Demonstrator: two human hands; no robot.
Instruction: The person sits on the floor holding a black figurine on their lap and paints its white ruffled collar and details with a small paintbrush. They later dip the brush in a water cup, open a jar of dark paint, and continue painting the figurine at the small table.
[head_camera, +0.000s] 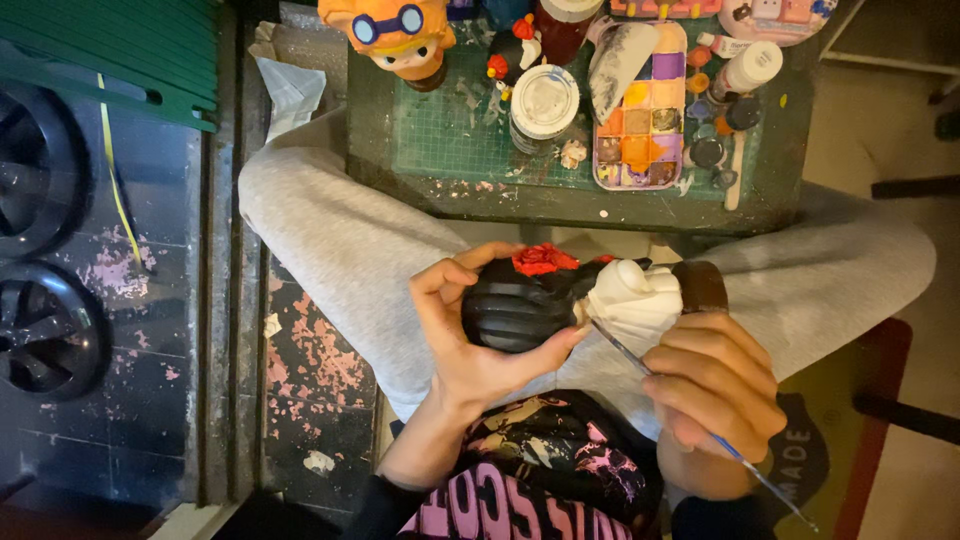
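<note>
My left hand (470, 330) grips a figurine (580, 295) over my lap, fingers curled around its black ribbed part. The figurine also has a red patch on top, a white unpainted section and a brown end. My right hand (715, 385) pinches a thin paintbrush (640, 362), whose tip touches the seam between the black and white parts. The brush handle runs down to the lower right past my fingers.
A small dark table with a green cutting mat (450, 130) stands ahead. On it are a paint palette (640, 110) with orange and purple wells, a white-lidded jar (545, 100), paint bottles and an orange goggled figurine (400, 35). My grey-trousered knees flank the table.
</note>
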